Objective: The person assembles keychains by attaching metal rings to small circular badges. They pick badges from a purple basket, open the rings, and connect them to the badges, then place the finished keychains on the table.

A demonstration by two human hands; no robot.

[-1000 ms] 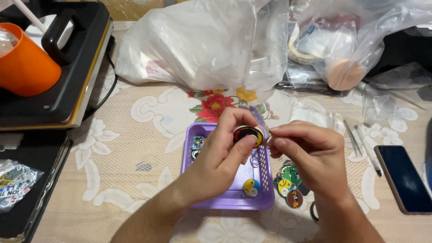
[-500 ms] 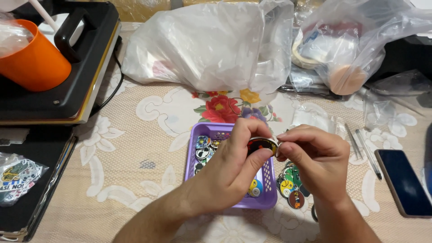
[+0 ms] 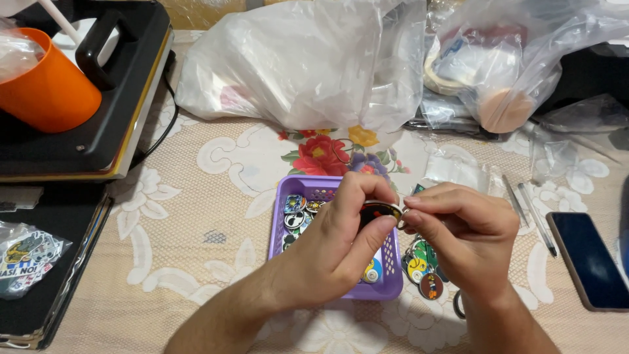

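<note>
Small round button badge [image 3: 380,211], dark face with red marks and a metal rim, sits over the purple slotted plastic basket [image 3: 288,193]. Left hand [image 3: 334,252] pinches it between thumb and fingers. Right hand [image 3: 462,233] is closed, fingertips at its right edge. Compared with half a second earlier, both hands sit slightly lower; grip unchanged.
</note>
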